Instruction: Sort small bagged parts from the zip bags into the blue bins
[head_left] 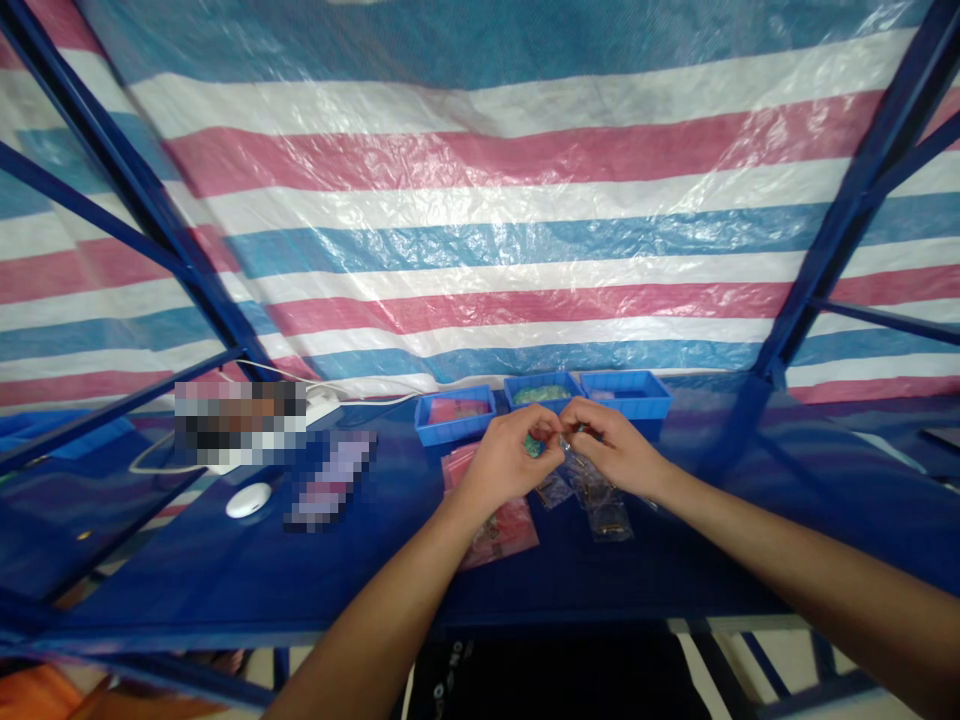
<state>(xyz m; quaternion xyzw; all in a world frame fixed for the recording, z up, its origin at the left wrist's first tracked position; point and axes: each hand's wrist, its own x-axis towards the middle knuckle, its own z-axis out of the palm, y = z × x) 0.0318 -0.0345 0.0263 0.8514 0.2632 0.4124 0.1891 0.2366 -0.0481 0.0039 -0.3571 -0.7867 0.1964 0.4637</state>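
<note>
My left hand (pixel 514 455) and my right hand (pixel 619 448) meet at the fingertips above the table, both closed in a pinch. Something small and shiny shows between them, too small to name. A bit of green (pixel 532 446) is visible inside the loop of my left thumb and finger; whether it is held I cannot tell. Below my right hand lie small clear plastic bags (pixel 611 522) with thin brownish pieces inside. Pink plastic bags (pixel 504 535) lie under my left wrist, partly hidden by it.
Three blue bins stand at the back: a left bin (pixel 454 428) with pink contents, a middle bin (pixel 510 385) with green contents, a right bin (pixel 637 405). On the blue table (pixel 375 575) are a white oval case (pixel 248 500), a blurred phone-like object (pixel 330 482) and white cables.
</note>
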